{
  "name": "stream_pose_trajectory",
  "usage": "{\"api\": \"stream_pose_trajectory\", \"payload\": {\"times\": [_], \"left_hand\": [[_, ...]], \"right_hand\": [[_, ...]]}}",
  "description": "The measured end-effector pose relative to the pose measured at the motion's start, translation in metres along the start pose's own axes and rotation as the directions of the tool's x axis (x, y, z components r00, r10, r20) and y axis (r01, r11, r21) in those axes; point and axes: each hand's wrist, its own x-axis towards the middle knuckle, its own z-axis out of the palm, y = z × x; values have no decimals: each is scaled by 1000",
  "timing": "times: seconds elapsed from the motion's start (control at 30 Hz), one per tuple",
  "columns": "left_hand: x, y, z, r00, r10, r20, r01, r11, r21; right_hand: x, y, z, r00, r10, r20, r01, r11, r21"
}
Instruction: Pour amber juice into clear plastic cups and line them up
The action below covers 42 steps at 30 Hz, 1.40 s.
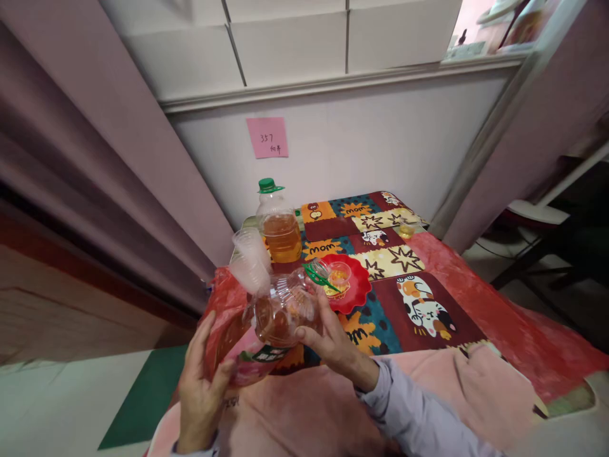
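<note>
At twelve o'clock from the held bottle (273,320), a pink note (267,138) reads "357"; at one o'clock, the mat (333,226) shows "MOM" or "WOW".

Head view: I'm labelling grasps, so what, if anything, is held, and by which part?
The tilted clear bottle: the right hand holds its upper part, near the neck; the left hand cups its base end.

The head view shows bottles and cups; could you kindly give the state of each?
Held bottle: tilted, partly filled, between left hand and right hand
Standing bottle: upright, capped, partly filled
Plastic cups: stacked
Near cup: holds yellow liquid, on red plate
Far cup: holds yellow liquid
</note>
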Motion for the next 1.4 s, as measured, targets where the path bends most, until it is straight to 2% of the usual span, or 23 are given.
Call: {"api": "stream_pose_trajectory", "payload": {"times": [0.07, 0.17, 0.23, 0.33, 0.43, 0.5, 0.57, 0.63, 0.67, 0.73, 0.83, 0.87, 0.93, 1.13, 1.2, 1.27, 1.33, 1.4], "left_hand": [[11, 6, -7, 984, 111, 138, -132, 979, 156], [24, 13, -5, 936, 93, 341, -175, 960, 220], [29, 13, -1, 911, 75, 406, -187, 952, 243], [30, 8, 0, 909, 98, 406, -217, 941, 259], [28, 1, -3, 912, 162, 376, -273, 925, 265], [26, -1, -5, 911, 194, 365, -304, 913, 274], [26, -2, -6, 910, 204, 361, -312, 910, 272], [25, -3, -6, 912, 205, 356, -306, 916, 258], [24, -4, -7, 914, 204, 351, -302, 920, 251], [23, -7, -8, 918, 205, 339, -295, 924, 242], [19, -11, -10, 925, 208, 318, -288, 929, 230], [18, -12, -11, 928, 205, 312, -282, 933, 225], [17, -14, -11, 932, 193, 307, -266, 939, 219], [16, -14, -10, 928, 223, 299, -301, 921, 246], [17, -13, -9, 925, 231, 302, -311, 916, 252], [18, -13, -9, 924, 229, 305, -311, 915, 256], [19, -13, -9, 923, 225, 311, -310, 915, 258], [19, -13, -9, 924, 217, 316, -305, 916, 262]], "right_hand": [[1, -1, 3, 1000, -16, 20, 17, 998, -63], [4, -5, 9, 998, -45, 52, 50, 994, -97], [6, -10, 11, 994, -61, 94, 69, 994, -83], [7, -17, 5, 981, -55, 188, 72, 994, -86], [8, -16, -16, 973, -18, 230, 55, 986, -156], [12, -13, -39, 988, -13, 153, 44, 979, -200], [21, -12, -67, 999, -34, -7, 30, 949, -315], [33, -14, -95, 982, -93, -163, -13, 834, -552], [39, -16, -107, 973, -118, -197, -47, 738, -673], [51, -20, -125, 976, -100, -193, -113, 521, -846], [63, -19, -134, 988, 20, -156, -156, 256, -954], [65, -18, -134, 987, 44, -153, -159, 196, -968], [67, -14, -130, 986, 55, -157, -163, 128, -978], [70, -15, -126, 982, 13, -190, -190, 140, -972], [70, -22, -134, 977, -27, -210, -201, 189, -961], [68, -34, -150, 969, -72, -238, -209, 281, -937], [66, -48, -174, 951, -111, -290, -236, 348, -907], [64, -63, -205, 918, -151, -366, -300, 338, -892]]}}
